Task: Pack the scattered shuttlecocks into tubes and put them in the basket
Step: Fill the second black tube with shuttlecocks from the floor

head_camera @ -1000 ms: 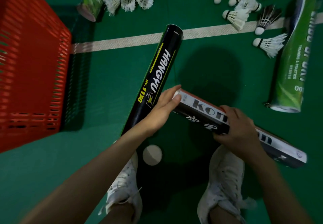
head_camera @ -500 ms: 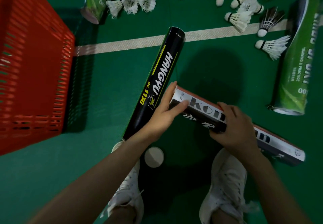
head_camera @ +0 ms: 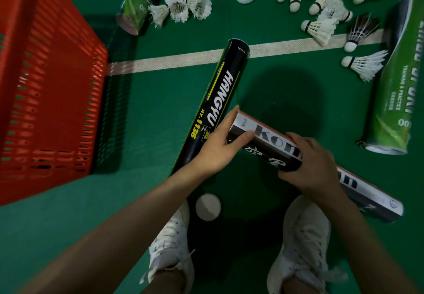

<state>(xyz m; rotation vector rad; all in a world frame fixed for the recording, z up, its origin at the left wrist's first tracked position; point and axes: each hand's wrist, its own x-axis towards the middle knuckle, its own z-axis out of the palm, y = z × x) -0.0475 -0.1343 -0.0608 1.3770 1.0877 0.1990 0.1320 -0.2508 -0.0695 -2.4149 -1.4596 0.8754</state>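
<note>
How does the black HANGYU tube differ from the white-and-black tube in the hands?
The HANGYU tube is all black with yellow and white print; the white-and-black tube has a white band with dark lettering. The HANGYU tube lies on the floor untouched, while the other is gripped by the right hand, with the left hand at its end. Both are long shuttlecock tubes.

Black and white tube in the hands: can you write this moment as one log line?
right hand: grips black and white cardboard tube | left hand: at tube's end | red plastic basket: left
</note>
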